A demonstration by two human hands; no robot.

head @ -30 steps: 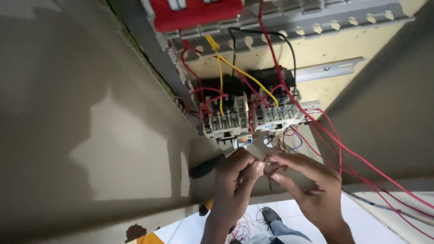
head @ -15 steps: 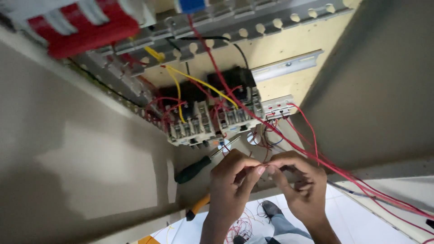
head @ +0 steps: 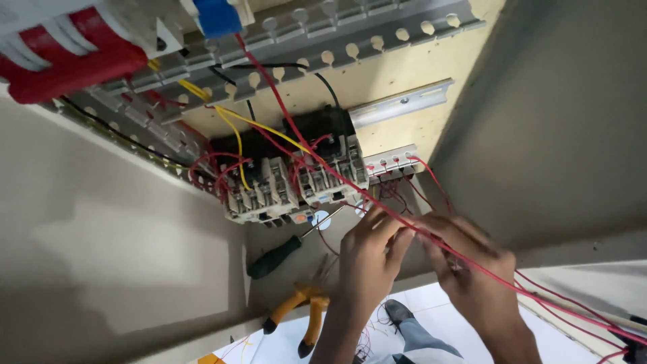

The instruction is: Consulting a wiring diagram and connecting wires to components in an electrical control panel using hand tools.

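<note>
Between both hands [head: 411,253], a taut red wire [head: 431,240].

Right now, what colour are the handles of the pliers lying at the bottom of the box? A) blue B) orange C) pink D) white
B: the pliers lying at the bottom of the cabinet, just below the dark-handled screwdriver and left of the left hand, have orange handles with dark tips.
</note>
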